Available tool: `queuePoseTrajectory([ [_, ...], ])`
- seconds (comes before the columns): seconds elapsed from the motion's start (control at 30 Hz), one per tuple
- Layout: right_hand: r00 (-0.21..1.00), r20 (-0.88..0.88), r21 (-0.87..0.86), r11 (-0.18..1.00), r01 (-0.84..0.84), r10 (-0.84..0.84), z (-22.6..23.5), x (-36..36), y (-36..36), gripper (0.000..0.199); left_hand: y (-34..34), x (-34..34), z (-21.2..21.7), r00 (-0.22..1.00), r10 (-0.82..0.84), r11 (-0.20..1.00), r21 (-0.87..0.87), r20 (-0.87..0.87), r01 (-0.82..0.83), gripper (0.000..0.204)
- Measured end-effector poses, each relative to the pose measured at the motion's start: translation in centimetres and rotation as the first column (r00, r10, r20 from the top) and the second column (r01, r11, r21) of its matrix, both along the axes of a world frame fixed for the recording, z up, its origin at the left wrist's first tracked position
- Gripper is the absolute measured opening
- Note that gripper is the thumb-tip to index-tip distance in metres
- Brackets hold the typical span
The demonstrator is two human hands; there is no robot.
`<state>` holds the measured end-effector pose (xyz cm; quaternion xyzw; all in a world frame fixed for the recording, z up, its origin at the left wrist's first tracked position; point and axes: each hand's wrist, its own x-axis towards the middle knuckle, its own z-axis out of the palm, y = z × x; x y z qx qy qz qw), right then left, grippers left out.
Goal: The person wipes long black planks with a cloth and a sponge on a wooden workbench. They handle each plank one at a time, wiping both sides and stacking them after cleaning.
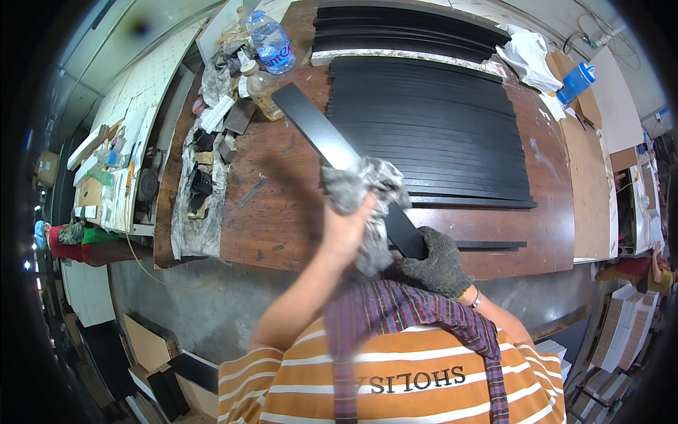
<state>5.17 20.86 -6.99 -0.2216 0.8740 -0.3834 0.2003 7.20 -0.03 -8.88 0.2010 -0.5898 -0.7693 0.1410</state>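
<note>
A flat black strip (311,126) is held up at a slant over the near part of the brown table. My bare left hand (346,225) is closed round a crumpled grey-white rag (367,185), which wraps about the strip's middle. In a dark knitted glove, my right hand (436,266) grips the strip's lower end, close to my body. Beyond my hands lies a wide row of black strips (431,127) side by side. One more black strip (492,245) rests alone near the table's front edge, just right of my glove.
More black strips (409,28) lie stacked at the far edge of the table (261,212). Back left stand a large clear bottle (271,44) and a smaller bottle of brownish liquid (261,92), beside a stained cloth (205,230) with scraps. A blue bottle (575,83) stands far right.
</note>
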Motion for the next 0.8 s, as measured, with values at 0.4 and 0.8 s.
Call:
queuePoseTrajectory([
  [0.4, 0.995, -0.012, 0.213, 0.972, -0.098, 0.103, 0.7, 2.1, 1.7, 0.062, -22.4, -1.4, 5.4, 0.826, 0.512, 0.859, 0.119, -0.235, -0.498, 0.035],
  [0.8, 0.987, -0.056, 0.234, 0.963, -0.135, 0.152, 0.2, 2.3, 1.5, 0.058, -17.7, -0.2, 3.9, 0.972, 0.189, 0.882, -0.413, -0.138, -0.230, 0.030],
])
